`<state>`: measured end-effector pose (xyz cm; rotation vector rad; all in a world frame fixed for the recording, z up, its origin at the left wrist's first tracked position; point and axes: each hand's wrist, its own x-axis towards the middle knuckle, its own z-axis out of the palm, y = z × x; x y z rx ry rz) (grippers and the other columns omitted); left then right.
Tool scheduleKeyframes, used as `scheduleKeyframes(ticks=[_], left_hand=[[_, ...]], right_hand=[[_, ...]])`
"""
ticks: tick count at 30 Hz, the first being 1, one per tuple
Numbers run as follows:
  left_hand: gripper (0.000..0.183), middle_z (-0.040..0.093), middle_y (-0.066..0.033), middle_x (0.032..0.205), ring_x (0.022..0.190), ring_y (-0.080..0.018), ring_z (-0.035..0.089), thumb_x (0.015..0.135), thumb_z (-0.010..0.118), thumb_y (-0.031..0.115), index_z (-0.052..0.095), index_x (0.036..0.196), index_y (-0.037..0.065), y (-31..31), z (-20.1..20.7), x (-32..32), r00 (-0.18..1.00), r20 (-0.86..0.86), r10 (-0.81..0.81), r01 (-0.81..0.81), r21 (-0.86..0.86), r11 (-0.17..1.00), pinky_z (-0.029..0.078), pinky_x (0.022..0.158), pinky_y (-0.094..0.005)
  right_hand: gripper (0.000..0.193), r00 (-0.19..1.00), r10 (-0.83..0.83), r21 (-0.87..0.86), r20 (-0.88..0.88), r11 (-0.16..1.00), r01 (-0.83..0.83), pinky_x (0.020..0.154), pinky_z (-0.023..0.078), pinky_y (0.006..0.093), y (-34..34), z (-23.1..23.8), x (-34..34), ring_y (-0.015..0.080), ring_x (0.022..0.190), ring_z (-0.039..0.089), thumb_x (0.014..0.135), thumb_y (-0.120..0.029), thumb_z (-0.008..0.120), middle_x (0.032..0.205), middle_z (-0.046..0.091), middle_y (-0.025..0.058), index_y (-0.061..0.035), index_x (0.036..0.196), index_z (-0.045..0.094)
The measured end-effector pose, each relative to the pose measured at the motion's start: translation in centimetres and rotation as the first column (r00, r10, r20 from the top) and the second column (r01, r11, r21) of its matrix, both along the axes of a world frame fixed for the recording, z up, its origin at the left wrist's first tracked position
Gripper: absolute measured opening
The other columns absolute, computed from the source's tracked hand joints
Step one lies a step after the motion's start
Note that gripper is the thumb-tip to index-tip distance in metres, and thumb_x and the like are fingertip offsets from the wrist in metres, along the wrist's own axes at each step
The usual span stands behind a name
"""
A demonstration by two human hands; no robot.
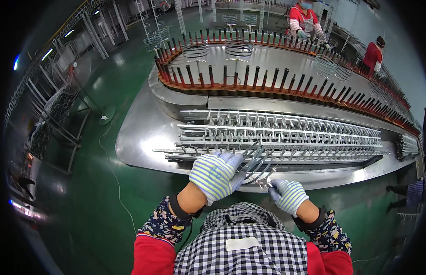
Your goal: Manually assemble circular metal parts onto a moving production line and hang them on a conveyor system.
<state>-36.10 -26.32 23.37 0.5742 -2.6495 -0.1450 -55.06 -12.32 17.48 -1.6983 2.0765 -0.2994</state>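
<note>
Both my hands wear striped white, yellow and blue gloves. My left hand [216, 175] is closed around a bunch of curved dark wire loops [256, 161], held over the near edge of the metal table [139, 135]. To its right, my right hand [288, 195] has its fingers drawn together at a small shiny metal piece [268, 180] by the lower end of the loops. What that piece is cannot be made out. Just beyond my hands lies a stack of long silver racks [282, 133] with rows of short hooks.
Behind the racks, an oval conveyor carries upright black-and-red posts [247, 77], with wire rings [239, 47] among them. A person [304, 20] stands at its far side, another person [372, 57] at far right. A standing fan [74, 66] and loaded rack [50, 121] are left.
</note>
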Motion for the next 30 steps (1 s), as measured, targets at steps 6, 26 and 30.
scheduleKeyframes(ticks=[6, 26, 30], left_hand=[[0.033, 0.061, -0.0133, 0.082, 0.069, -0.0294, 0.059, 0.072, 0.062, 0.024, 0.057, 0.097, 0.002, 1.1, -0.1, -2.3, 0.998, 0.005, -0.067, 0.067, 0.012, 0.998, 0.047, 0.062, -0.0371], [0.024, 0.059, -0.0106, 0.077, 0.063, -0.0276, 0.058, 0.071, 0.06, 0.018, 0.057, 0.089, 0.003, 7.0, -1.2, -11.6, 0.997, 0.069, -0.035, 0.037, -0.029, 0.999, 0.047, 0.056, -0.0358], [0.025, 0.059, -0.0113, 0.076, 0.063, -0.028, 0.058, 0.071, 0.059, 0.017, 0.055, 0.091, 0.002, 8.6, -2.0, -14.0, 1.0, 0.022, -0.022, 0.023, -0.045, 0.999, 0.047, 0.056, -0.0358]], right_hand=[[0.022, 1.0, 0.006, -0.029, -0.001, 1.0, -0.006, 0.062, 0.045, 0.0429, 1.4, -0.5, -2.6, 0.0362, 0.07, 0.057, 0.08, -0.023, 0.048, 0.075, 0.059, 0.0206, -0.0033, 0.085, 0.056], [0.018, 0.998, 0.008, -0.141, -0.06, 0.99, -0.016, 0.06, 0.045, 0.0436, 6.8, -1.3, -11.1, 0.0355, 0.067, 0.057, 0.079, -0.021, 0.049, 0.074, 0.058, 0.02, -0.0038, 0.083, 0.054], [0.018, 0.999, 0.014, -0.149, -0.049, 0.989, -0.022, 0.06, 0.045, 0.0437, 8.3, -1.6, -13.4, 0.0356, 0.068, 0.057, 0.079, -0.02, 0.049, 0.074, 0.058, 0.0201, -0.0036, 0.083, 0.053]])
